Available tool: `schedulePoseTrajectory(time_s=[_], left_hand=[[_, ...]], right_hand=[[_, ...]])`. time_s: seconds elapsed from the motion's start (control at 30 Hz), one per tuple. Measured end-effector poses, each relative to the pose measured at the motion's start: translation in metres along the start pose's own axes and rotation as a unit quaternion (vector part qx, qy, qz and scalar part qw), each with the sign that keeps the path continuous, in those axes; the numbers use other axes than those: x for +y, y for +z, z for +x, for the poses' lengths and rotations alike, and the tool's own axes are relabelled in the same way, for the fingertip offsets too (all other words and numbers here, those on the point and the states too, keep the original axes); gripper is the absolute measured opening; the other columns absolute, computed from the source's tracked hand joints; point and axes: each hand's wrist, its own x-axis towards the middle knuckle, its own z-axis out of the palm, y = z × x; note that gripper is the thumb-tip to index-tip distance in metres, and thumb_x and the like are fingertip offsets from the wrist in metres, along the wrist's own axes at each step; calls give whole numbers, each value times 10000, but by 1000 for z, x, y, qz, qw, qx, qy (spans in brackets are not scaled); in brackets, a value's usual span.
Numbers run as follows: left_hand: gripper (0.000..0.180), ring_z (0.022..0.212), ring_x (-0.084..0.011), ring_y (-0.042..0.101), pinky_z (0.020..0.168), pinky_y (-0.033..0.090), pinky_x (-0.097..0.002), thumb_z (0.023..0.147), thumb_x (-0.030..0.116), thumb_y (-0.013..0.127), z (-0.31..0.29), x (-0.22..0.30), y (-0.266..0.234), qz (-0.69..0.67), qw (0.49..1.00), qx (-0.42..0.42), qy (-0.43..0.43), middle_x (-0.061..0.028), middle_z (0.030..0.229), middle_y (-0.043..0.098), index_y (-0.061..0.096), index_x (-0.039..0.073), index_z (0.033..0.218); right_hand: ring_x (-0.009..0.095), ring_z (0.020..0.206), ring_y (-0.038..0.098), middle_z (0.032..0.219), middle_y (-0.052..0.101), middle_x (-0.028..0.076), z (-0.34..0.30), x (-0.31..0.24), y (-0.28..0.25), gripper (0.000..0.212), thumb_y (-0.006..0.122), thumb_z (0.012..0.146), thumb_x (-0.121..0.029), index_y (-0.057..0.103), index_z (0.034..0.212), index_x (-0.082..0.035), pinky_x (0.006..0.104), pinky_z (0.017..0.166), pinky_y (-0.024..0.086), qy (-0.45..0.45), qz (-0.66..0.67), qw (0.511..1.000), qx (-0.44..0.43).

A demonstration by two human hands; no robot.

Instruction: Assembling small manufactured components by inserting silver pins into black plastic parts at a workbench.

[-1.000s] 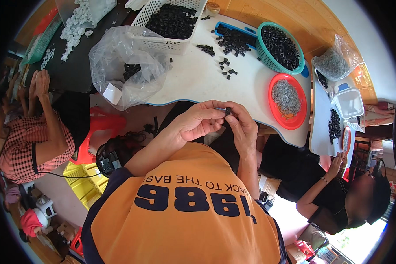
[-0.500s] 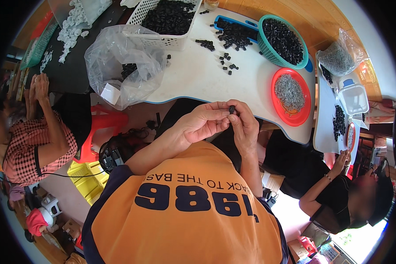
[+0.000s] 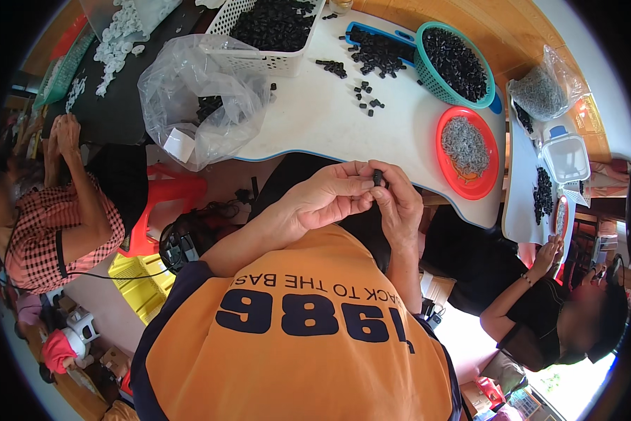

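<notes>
A small black plastic part is pinched between the fingertips of both hands, over my lap just off the table's near edge. My left hand grips it from the left with thumb and forefinger, the other fingers curled below. From the right, the thumb and forefinger of my right hand close on the same part. Loose black parts of similar size lie on the white table beyond my hands. Whether a second tiny piece sits between my fingertips cannot be made out.
A red plate of small grey metal pieces, a teal basket and a white basket of black parts stand on the table. A clear plastic bag hangs over its left edge. People work at both sides, one by a red stool.
Both hands have shifted slightly to the right with the black part still between the fingertips. The part now looks more upright.
</notes>
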Motion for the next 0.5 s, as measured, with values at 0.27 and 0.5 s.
schedulePoseTrajectory(time_s=[0.27, 0.5], left_hand=[[248, 799, -124, 628, 748, 533, -234, 890, 73, 686, 0, -7, 2, 3, 1000, -3, -2, -51, 962, 648, 577, 50, 1111], [255, 779, -115, 628, 719, 528, -224, 913, 83, 658, -3, -3, 0, 30, 1000, -6, 3, -46, 954, 644, 573, 48, 1151]], right_hand=[[99, 748, 508, 912, 613, 45, -2, -1, 1, 298, 667, 897, -137, 629, 1149, 17, 218, 674, 436, -23, 72, 997, 8], [118, 758, 492, 864, 551, 37, -3, 0, 5, 282, 654, 906, -139, 630, 1152, -4, 226, 675, 427, -27, 25, 999, 19]])
